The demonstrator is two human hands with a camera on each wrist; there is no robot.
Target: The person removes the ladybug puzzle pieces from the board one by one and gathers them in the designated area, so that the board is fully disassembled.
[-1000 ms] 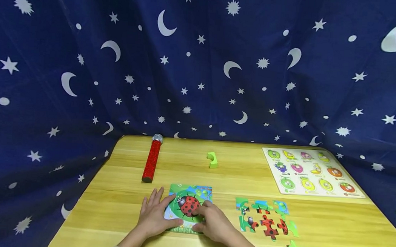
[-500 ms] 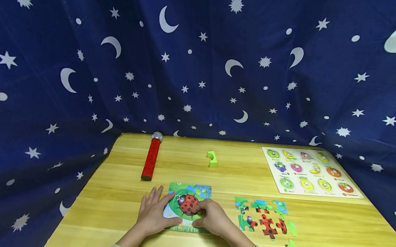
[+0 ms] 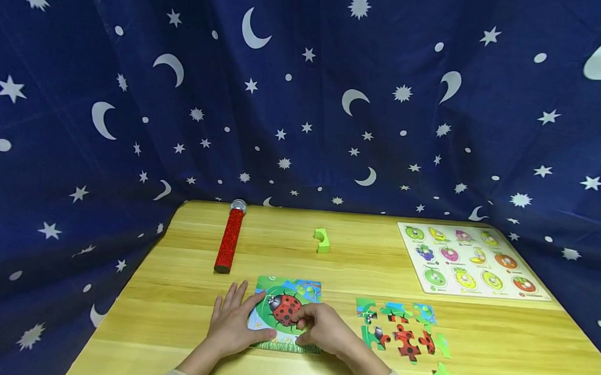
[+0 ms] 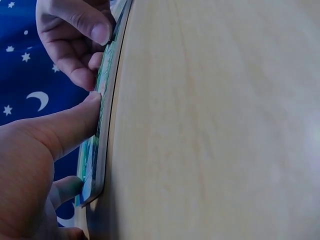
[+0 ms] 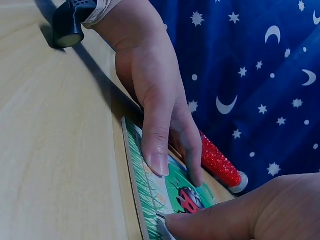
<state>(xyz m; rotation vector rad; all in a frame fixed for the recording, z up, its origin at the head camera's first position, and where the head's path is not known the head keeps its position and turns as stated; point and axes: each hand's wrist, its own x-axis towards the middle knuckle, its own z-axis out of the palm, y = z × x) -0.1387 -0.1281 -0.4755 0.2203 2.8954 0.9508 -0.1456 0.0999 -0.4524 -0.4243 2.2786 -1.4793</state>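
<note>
In the head view, the ladybug puzzle board lies flat on the table. My left hand rests over its left side, thumb on the picture near the lower edge and fingers straight and spread. My right hand is at the lower right of the board, index finger bent toward the thumb. Its fingers seem to pinch a puzzle piece; a thin dark edge shows by the thumb in the right wrist view, but the piece is mostly hidden. Loose jigsaw pieces lie to the right.
A red glitter microphone lies behind the board, to the left. Farther back is a small green block. A fruit picture board lies at the right rear. A dark blue star-patterned curtain hangs behind the wooden table.
The right thumb has shifted slightly to the right along the lower part of the board, and the right fingers have moved a little. My left hand holds the same pose on the board.
</note>
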